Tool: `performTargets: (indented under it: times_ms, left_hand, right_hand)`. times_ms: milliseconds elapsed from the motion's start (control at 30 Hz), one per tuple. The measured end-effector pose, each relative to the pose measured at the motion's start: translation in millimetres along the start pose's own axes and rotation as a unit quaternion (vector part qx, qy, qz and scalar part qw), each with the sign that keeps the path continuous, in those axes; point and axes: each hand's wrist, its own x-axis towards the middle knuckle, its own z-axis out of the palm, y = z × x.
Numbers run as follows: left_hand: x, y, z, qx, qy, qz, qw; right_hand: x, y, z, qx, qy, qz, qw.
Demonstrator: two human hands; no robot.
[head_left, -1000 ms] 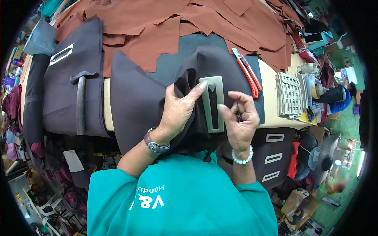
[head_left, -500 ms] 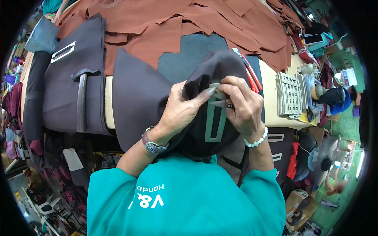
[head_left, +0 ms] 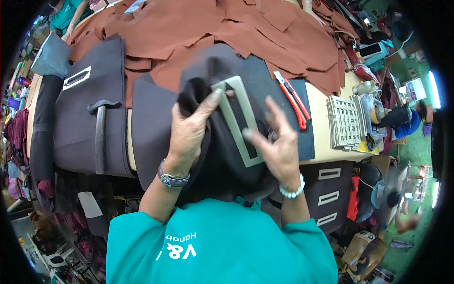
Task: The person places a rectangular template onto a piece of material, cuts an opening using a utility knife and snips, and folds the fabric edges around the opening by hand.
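A pale rectangular frame (head_left: 233,128) with a long slot lies tilted on a dark brown piece of fabric (head_left: 210,163), which is bunched and folded over at its upper left. My left hand (head_left: 189,135) grips the folded fabric, with its thumb pressed on the frame's upper left corner. At the lower right side of the frame is my right hand (head_left: 279,146), its fingers apart and partly blurred. The right thumb reaches over the frame's edge; whether it touches is unclear. Under the fabric lies a dark cutting mat (head_left: 302,146).
Red cutters (head_left: 294,102) lie on the mat. To the left, a hammer (head_left: 100,137) rests on stacked dark panels (head_left: 73,120), one carrying a similar frame (head_left: 76,78). Rust-coloured sheets (head_left: 170,28) cover the far table. Pale slotted frames (head_left: 344,120) are stacked right. A co-worker's arm (head_left: 75,21) shows far left.
The fabric and frame have moved left and turned, baring the cutters. My right hand has come off the frame's top end and moved down with its fingers spreading. My left hand has shifted left.
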Motion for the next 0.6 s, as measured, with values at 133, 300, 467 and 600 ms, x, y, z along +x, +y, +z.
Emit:
performTargets:
  times_ms: [133,300,467,600]
  left_hand:
    - [11.4,14.8,-30.3,0.112,0.115,0.091,0.983]
    - [18.0,60.9,-36.9,0.602,0.104,0.394,0.686]
    - [22.2,100.9,0.8,0.701,-0.405,0.273,0.521]
    - [50.3,126.3,-12.1,0.702,-0.469,0.122,0.521]
  right_hand:
    - [-22.3,18.1,5.4,0.14,-0.045,0.065,0.987]
    - [-13.5,3.6,-3.6,0.036,-0.018,0.005,0.999]
    - [-4.1,-23.3,7.5,-0.013,-0.066,-0.237,0.969]
    - [-1.8,-27.4,10.5,0.053,0.0,-0.266,0.962]
